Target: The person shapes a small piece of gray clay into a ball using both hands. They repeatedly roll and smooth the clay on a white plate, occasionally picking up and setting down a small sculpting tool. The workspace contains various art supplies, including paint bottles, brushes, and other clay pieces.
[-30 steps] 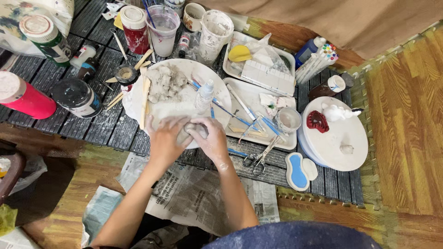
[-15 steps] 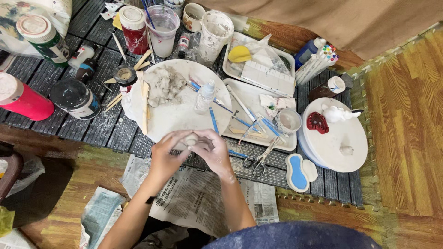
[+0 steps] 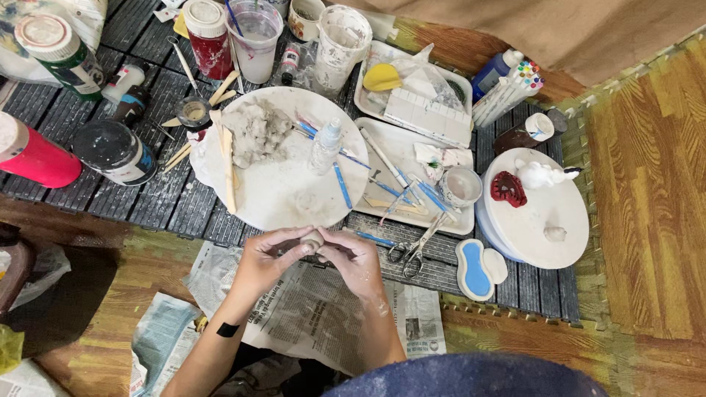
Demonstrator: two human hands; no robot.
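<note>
- Left hand [image 3: 271,259] and right hand [image 3: 353,259] meet at the near edge of the table; fingertips of both curl closed around a small lump of grey clay [image 3: 313,240], pinched between them.
- Clay lump sits just off the near rim of the round white board [image 3: 294,192], over the dark slatted table [image 3: 169,202]; only its top shows between the fingers.
- Under the forearms: sheets of newspaper [image 3: 309,309] spread on the floor.
- On the round board: a bigger mass of grey clay [image 3: 256,132] at its far left, wooden sticks [image 3: 226,165] along the left rim, a small clear bottle [image 3: 325,145] near the centre, a blue tool [image 3: 342,185] beside it.
- Just right of the right hand: scissors [image 3: 413,246] lying on the table, a blue-and-white sponge-like pad [image 3: 478,268] further right.
- Right side: round white turntable [image 3: 544,213] carrying a red piece [image 3: 507,188] and a small white figure [image 3: 543,175].
- Left side: dark jar [image 3: 114,151], red bottle [image 3: 33,158], both well apart from the hands.
- Far edge: cup of cloudy water [image 3: 255,33], rectangular white tray [image 3: 408,158] with tools.
</note>
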